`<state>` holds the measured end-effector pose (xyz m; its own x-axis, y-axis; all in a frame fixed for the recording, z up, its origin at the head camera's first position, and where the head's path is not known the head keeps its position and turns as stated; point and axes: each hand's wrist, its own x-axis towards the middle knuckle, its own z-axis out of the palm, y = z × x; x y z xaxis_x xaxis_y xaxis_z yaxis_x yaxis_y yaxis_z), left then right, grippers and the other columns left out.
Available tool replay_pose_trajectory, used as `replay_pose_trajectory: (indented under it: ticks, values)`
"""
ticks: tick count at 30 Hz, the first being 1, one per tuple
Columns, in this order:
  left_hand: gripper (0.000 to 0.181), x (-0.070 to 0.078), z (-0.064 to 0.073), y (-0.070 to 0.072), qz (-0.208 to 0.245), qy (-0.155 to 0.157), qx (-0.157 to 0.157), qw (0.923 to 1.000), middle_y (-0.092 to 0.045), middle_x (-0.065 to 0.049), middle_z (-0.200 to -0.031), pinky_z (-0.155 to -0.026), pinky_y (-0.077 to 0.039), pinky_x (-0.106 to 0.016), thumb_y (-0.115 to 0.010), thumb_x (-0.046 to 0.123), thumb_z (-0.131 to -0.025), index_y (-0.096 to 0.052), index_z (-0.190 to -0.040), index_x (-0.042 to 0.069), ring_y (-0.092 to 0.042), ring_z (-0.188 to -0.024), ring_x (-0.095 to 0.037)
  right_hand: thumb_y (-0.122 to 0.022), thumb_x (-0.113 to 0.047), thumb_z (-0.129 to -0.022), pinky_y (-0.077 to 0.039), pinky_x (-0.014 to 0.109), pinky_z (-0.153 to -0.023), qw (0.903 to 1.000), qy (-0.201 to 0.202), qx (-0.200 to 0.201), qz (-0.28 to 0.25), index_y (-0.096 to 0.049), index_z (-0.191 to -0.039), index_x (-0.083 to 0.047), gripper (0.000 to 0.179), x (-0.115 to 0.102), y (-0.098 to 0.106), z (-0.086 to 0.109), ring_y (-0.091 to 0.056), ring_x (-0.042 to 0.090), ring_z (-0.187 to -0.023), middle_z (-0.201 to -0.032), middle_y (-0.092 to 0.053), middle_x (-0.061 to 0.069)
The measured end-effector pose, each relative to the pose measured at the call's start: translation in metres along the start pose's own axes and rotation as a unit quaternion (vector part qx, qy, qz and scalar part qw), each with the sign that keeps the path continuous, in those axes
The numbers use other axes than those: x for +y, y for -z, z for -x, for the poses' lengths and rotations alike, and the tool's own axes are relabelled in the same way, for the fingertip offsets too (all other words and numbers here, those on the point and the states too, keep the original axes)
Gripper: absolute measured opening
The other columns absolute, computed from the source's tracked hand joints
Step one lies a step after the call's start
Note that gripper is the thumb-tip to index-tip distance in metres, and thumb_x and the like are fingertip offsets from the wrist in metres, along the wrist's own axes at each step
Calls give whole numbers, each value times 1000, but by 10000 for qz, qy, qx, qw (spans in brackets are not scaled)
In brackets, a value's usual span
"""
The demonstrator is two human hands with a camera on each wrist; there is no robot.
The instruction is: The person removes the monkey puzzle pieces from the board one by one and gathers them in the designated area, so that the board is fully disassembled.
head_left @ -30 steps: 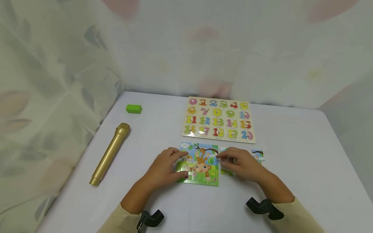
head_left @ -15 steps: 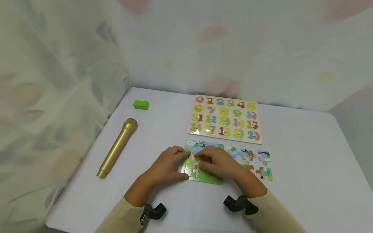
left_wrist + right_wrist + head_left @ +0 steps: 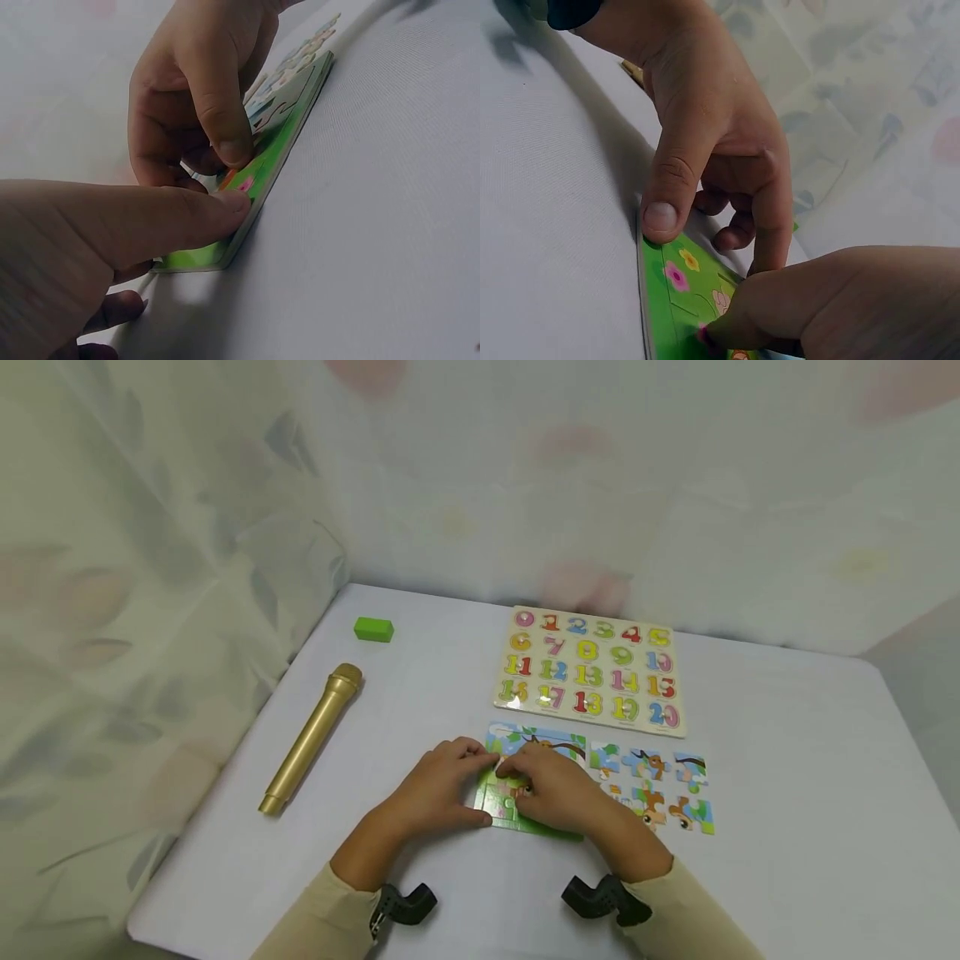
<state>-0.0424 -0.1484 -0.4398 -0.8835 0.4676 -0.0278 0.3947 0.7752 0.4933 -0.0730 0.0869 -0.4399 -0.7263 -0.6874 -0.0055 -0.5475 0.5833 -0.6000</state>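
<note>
My sleeves (image 3: pixel 322 912) were plain beige and long; at each cuff (image 3: pixel 351 885) I wore a black device (image 3: pixel 405 910), bent like an elbow, blunt-ended.

the head view is taken from above the near side of the table (image 3: pixel 787 760) and is aimed forward and down; the widest and most distant framing is provided, with the number board (image 3: pixel 588 672) and the patterned backdrop (image 3: pixel 480 485) included. the left wrist view is taken low and close, from beside the left grip (image 3: pixel 438 789); its frame is strongly tilted and is faced across the puzzle frame (image 3: pixel 517 824) toward the right grip (image 3: pixel 558 789). the right wrist view is taken similarly close, also tilted, and is faced toward the left grip, with the backdrop seen behind. the puzzle frame and both grips are shared by all three views.
</note>
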Motion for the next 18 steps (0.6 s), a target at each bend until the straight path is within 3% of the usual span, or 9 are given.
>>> replay_pose_trajectory:
  ticks: [10,18]
  values:
    - [84,2,-2,0,-17,43,-61,10000,-58,-3,-137,-105,-46,-50,-98,37,-76,-65,-148,13,-55,-125,-26,-77,-4,-87,-53,39,-90,9997,-52,156,-168,-75,-119,-13,34,3,-4,1,-61,15,-103,-114,-67,-2]
    - [84,4,-3,1,23,253,-190,9995,-56,-3,-137,-102,-46,-52,-98,35,-76,-63,-150,15,-53,-124,-26,-76,-3,-86,-52,41,-90,9987,-264,208,-379,-73,-118,-14,34,1,-7,1,-60,14,-102,-113,-65,-3]
